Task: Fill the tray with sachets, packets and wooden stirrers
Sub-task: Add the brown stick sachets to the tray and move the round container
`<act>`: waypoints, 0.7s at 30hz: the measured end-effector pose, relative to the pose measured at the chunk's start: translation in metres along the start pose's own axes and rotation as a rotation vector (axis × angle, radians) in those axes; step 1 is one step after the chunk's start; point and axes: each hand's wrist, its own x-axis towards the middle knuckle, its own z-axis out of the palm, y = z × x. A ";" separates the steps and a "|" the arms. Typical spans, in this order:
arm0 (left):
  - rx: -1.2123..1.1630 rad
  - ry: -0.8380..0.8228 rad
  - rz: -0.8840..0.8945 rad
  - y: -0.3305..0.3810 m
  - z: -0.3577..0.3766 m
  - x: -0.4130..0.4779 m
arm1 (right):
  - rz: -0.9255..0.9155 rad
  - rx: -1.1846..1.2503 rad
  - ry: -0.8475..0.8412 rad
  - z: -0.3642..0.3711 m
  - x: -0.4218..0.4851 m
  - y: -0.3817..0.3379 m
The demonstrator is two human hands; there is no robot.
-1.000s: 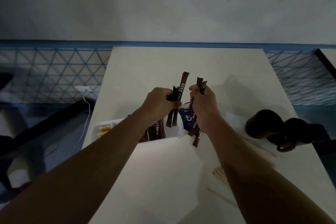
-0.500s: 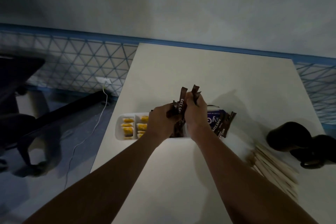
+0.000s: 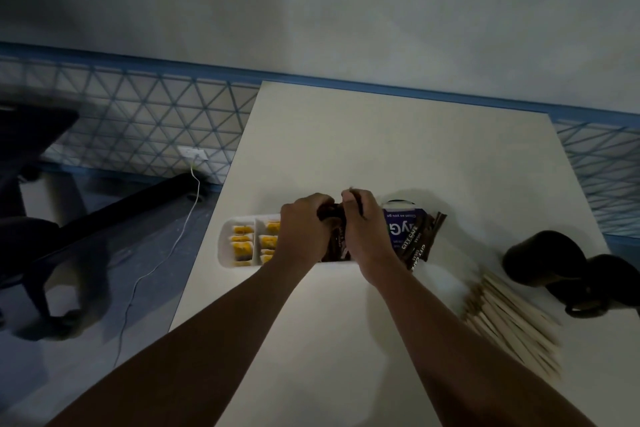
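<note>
At the counter's left edge: tray (image 3: 224,248), white, divided; yellow sachets (image 3: 242,243) in its left cells; left grip (image 3: 303,230) and right grip (image 3: 365,230) both clenched round brown stick sachets (image 3: 333,216) over the middle cell; advised: lower upright, ends squared, release together; wooden stirrers (image 3: 512,322) loose near right edge.

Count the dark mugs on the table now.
2. One dark mug sits on the right, beyond the wooden stirrers; the second dark mug lies just right of it, cut by the frame edge.

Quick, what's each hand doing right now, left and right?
Left hand: closed, gripping brown sachets over the tray.
Right hand: closed, gripping brown sachets too.
</note>
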 end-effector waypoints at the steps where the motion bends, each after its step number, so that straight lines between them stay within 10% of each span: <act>1: -0.001 -0.004 -0.002 0.000 0.000 0.000 | -0.013 -0.019 -0.008 0.000 -0.001 0.001; 13: -0.121 0.030 -0.020 -0.001 -0.017 -0.003 | 0.035 0.085 -0.003 -0.018 -0.005 0.006; 21: -0.158 -0.157 -0.075 0.000 -0.026 -0.010 | -0.040 -0.442 -0.111 -0.033 -0.002 0.010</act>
